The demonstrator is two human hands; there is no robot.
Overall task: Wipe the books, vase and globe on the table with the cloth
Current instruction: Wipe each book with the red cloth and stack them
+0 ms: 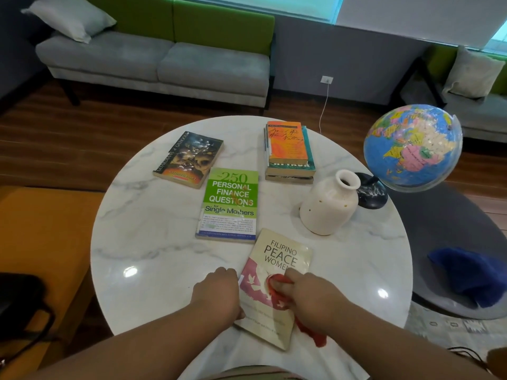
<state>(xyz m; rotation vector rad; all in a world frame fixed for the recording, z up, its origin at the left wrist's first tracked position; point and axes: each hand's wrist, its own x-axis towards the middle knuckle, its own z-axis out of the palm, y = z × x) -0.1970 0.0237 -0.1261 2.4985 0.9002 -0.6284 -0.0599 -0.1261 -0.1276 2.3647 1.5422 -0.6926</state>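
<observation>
A cream book titled Filipino Peace Women (285, 256) lies at the near edge of the round marble table (153, 242). My left hand (216, 292) presses on its left edge. My right hand (312, 294) is closed on a red cloth (277, 286) laid on the cover; the cloth's tail hangs out below my wrist. Farther back lie a green finance book (230, 204), a dark Guardians book (189, 160) and a stack of books (288, 149) with an orange one on top. A cream vase (329, 207) stands at the right, beside a blue globe (411, 149) on a black base.
A grey and green sofa (156, 61) stands behind the table. An orange seat (41, 242) is at the left, a grey beanbag with a blue cloth (466, 272) at the right. A white cable (325, 105) runs from a wall socket.
</observation>
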